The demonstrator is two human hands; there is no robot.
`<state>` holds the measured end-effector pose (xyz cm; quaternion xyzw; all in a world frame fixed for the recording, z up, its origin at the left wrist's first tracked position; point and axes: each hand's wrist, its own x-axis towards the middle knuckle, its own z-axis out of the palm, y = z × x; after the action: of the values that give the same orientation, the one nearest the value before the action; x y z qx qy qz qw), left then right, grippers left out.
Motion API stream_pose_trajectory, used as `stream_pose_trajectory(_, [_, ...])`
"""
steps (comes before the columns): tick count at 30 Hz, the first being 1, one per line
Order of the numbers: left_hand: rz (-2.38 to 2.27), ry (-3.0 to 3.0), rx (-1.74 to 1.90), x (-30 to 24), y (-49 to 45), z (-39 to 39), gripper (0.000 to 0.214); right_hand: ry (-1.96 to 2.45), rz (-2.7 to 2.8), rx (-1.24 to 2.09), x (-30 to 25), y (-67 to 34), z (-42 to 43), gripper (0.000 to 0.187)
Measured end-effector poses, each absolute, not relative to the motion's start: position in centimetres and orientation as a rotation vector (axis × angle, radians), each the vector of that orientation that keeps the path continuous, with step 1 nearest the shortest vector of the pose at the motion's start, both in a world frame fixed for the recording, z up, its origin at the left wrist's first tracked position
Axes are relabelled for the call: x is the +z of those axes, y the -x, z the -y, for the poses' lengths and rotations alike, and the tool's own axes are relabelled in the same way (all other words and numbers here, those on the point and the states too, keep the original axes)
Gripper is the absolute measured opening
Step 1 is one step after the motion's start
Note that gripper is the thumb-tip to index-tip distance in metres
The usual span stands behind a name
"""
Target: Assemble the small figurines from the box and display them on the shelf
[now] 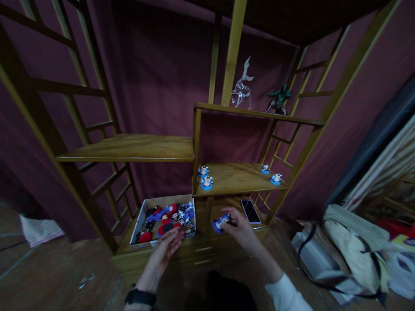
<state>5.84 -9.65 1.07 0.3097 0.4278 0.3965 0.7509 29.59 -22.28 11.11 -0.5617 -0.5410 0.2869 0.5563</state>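
My right hand (237,226) pinches a small figurine (221,223) on a round purple-blue base, in front of the lower shelf. My left hand (166,249) is at the front edge of a cardboard box (147,202), its fingers loosely stretched and apart with nothing visibly held. Small figurines (168,216) with red, blue and dark bases lie jumbled inside that box. On the small shelf above, two figurines with light-blue bases (206,183) stand at the left end. Two more (276,179) stand toward its right end.
A phone (250,211) lies on the bottom board, right of my right hand. Above stand a clear deer ornament (242,88) and a dark green figure (279,100). Wooden shelf posts (234,52) rise between compartments. Bags (348,250) sit on the floor at right.
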Motion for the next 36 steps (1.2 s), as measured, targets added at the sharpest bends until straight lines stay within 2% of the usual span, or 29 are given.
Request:
stream_pose_trajectory(5, [-0.932,-0.673,0.866,0.9,-6.1,9.3,0.029,1.23,1.277,0.55,17.5,-34.8,19.8,0.037])
stream_pose_trajectory(9, [-0.942,-0.662,0.865,0.7,-6.6,9.0,0.028,1.291,1.365,0.451,19.8,-37.6,16.0,0.037])
stream_pose_trajectory(26, [-0.947,-0.662,0.857,1.4,-6.3,7.8,0.028,1.515,1.493,0.151,19.6,-39.6,10.2,0.036])
stream_pose_trajectory(36, [-0.955,-0.653,0.86,2.0,-6.4,8.0,0.029,1.532,1.634,0.248,17.0,-37.5,10.3,0.03])
